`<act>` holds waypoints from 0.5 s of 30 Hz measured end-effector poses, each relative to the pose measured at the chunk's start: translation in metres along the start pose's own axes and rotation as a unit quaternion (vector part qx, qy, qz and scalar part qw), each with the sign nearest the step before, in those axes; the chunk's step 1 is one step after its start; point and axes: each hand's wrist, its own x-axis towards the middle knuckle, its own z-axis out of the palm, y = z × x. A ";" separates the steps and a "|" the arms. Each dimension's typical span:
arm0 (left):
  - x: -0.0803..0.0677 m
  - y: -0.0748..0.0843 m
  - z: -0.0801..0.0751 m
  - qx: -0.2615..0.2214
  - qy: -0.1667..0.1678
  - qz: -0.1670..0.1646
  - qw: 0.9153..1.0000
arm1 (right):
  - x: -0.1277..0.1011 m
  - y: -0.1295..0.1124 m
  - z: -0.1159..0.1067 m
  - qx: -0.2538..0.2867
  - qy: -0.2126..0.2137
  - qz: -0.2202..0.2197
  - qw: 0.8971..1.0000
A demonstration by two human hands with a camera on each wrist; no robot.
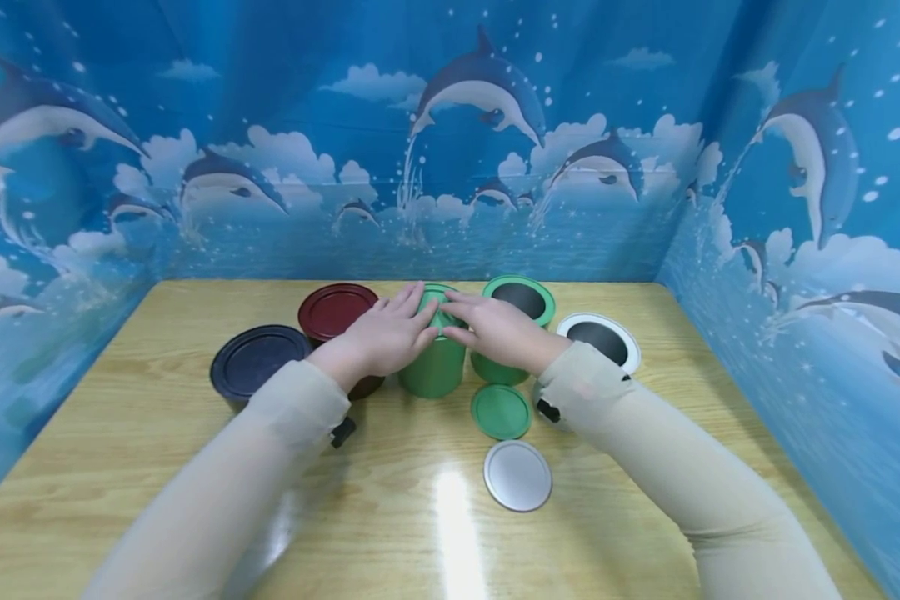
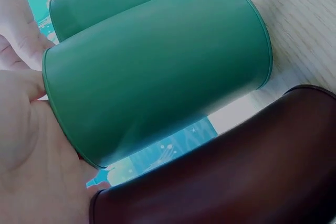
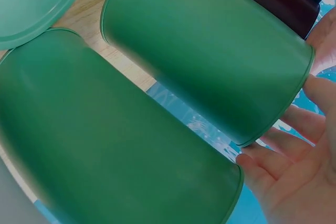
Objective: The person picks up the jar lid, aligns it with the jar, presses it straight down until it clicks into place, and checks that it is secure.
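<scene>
A green can (image 1: 431,372) stands upright at the back middle, its green top partly hidden under both hands. My left hand (image 1: 390,335) lies over the left side of that top with fingers extended. From the other side my right hand (image 1: 504,327) reaches over the same top, its fingers stretched out at the rim. In the left wrist view, the palm is at the rim of the can (image 2: 157,72). The right wrist view has fingertips (image 3: 252,169) near the top edges of both green cans, the second green can (image 3: 105,135) being closer to the camera.
Left of the hands stand a dark red can (image 1: 337,310) and a navy can (image 1: 258,358), both lidded. A can with a white rim (image 1: 632,343) stands uncovered at right. A green lid (image 1: 501,412) and a silver lid (image 1: 517,476) lie in front. A dolphin curtain (image 1: 307,125) surrounds the table.
</scene>
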 end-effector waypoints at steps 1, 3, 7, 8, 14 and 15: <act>0.000 0.000 -0.001 0.002 -0.002 -0.001 1.000 | 0.000 0.000 0.000 0.002 -0.001 0.001 1.000; 0.001 0.001 -0.002 0.003 -0.006 -0.003 1.000 | 0.000 0.000 -0.001 0.006 -0.004 0.004 1.000; 0.001 0.002 -0.006 -0.007 -0.012 -0.005 1.000 | 0.001 0.000 -0.002 0.015 -0.024 0.014 1.000; 0.001 0.001 -0.007 -0.009 -0.012 -0.006 1.000 | 0.002 0.000 -0.002 0.014 -0.031 0.016 0.999; 0.002 0.000 -0.009 -0.018 -0.012 0.002 1.000 | 0.006 -0.001 -0.001 -0.011 -0.070 0.011 0.997; 0.003 0.000 -0.009 -0.019 -0.013 0.005 1.000 | 0.007 -0.002 -0.001 -0.017 -0.074 0.010 0.997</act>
